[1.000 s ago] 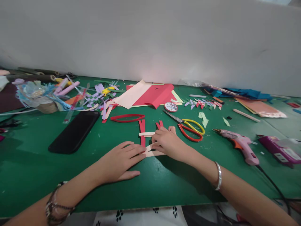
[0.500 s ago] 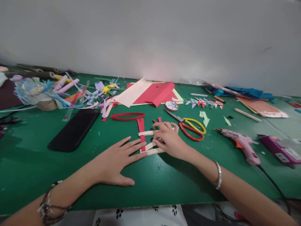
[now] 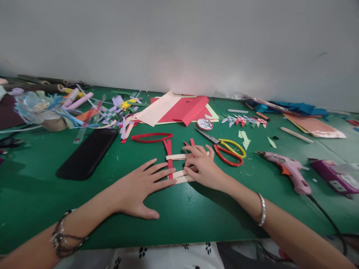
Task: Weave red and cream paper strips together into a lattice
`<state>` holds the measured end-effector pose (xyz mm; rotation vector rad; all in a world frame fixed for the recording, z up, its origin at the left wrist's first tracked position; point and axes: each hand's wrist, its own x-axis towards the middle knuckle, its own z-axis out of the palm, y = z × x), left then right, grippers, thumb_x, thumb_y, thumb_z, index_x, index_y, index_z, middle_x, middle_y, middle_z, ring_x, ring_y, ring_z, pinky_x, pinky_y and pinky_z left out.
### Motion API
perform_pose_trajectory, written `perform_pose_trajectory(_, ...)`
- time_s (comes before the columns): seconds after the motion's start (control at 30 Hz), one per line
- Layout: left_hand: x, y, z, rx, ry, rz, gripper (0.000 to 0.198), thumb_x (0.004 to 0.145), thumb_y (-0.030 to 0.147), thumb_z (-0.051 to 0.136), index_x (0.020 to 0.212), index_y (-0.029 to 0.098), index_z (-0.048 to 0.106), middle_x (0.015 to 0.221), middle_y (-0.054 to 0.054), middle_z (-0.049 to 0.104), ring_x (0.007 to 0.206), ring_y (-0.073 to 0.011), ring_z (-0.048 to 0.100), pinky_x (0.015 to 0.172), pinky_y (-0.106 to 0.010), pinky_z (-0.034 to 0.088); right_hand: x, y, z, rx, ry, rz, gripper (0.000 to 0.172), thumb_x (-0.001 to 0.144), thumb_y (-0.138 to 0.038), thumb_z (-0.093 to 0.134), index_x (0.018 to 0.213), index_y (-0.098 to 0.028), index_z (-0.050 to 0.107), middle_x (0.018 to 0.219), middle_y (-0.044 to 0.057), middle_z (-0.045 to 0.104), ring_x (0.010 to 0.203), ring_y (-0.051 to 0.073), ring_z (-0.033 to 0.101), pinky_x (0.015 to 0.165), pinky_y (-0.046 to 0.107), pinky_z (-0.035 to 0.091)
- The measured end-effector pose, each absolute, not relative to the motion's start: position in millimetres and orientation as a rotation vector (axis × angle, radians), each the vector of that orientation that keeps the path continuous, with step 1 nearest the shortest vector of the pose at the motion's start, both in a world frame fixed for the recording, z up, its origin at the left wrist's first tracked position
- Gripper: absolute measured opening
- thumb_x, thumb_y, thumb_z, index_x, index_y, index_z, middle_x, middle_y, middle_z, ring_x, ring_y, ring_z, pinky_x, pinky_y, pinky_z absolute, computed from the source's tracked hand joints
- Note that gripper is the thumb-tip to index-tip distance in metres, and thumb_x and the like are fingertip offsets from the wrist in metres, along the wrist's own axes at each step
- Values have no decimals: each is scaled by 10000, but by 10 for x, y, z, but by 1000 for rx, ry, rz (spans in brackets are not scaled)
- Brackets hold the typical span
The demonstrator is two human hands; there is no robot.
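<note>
My left hand (image 3: 140,186) lies flat with its fingers spread, fingertips pressing the lower end of a red paper strip (image 3: 169,149). Cream paper strips cross it: an upper cream strip (image 3: 176,157) and, lower down, a doubled cream strip (image 3: 182,178) whose two layers lie close together. My right hand (image 3: 203,166) bends over their right side, thumb and fingers closed on the lower cream strip; the exact grip is partly hidden. A second red strip (image 3: 192,142) pokes out beyond its fingers. Behind the strips lies a flattened red paper loop (image 3: 152,138).
Scissors (image 3: 224,147) with red and yellow handles lie right of the strips. Further right are a pink glue gun (image 3: 286,168) and a purple device (image 3: 335,175). A black phone (image 3: 88,155) is at left. Paper sheets (image 3: 179,110) and woven scraps (image 3: 109,112) lie along the back.
The upper layer of the lower cream strip has swung down, nearly parallel to the layer below. My left hand stays on the red strip; the view has shifted slightly.
</note>
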<state>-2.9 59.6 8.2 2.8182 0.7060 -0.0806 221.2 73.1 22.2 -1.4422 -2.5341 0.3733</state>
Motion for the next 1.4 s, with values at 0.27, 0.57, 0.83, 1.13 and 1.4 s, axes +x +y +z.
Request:
perform_pose_trajectory(0.27,-48,566,62,2822,737,-84,792,685,595,527,1359,309,224,1425,-15,239,1288,-300,213,1041,-511,73,2241,711,227,-1419,-2567,342,173,747,-213,491,592,-189,562,1175,47,540,1136,235,393,946,568,85)
perform_pose_trajectory(0.57,-58,570,74,2788,690,-166,831,713,630,461,1381,246,149,1437,-23,175,1308,-259,172,1053,-479,-5,2236,704,160,-1387,-2582,258,182,762,-211,475,591,-179,528,1137,51,558,1107,225,427,952,555,51)
perform_pose_trajectory(0.83,-53,567,98,2743,679,-180,810,706,598,503,1373,291,161,1436,-25,177,1300,-277,195,1046,-509,38,2406,591,259,-1160,-2496,-72,144,838,-257,449,763,-209,563,1054,56,597,974,180,507,920,423,132)
perform_pose_trajectory(1.13,-26,574,99,2744,691,-186,773,704,583,521,1357,350,180,1441,-6,165,1298,-294,190,1027,-549,78,2412,422,92,-1048,-2596,61,131,847,-198,477,815,-231,599,811,-40,656,776,117,563,874,373,87)
perform_pose_trajectory(1.4,-35,565,88,2738,687,-194,777,711,596,503,1359,366,141,1445,-2,139,1306,-284,168,1025,-554,64,2356,463,97,-1248,-2521,291,61,803,-203,545,805,-201,606,736,-6,644,752,153,552,716,320,161)
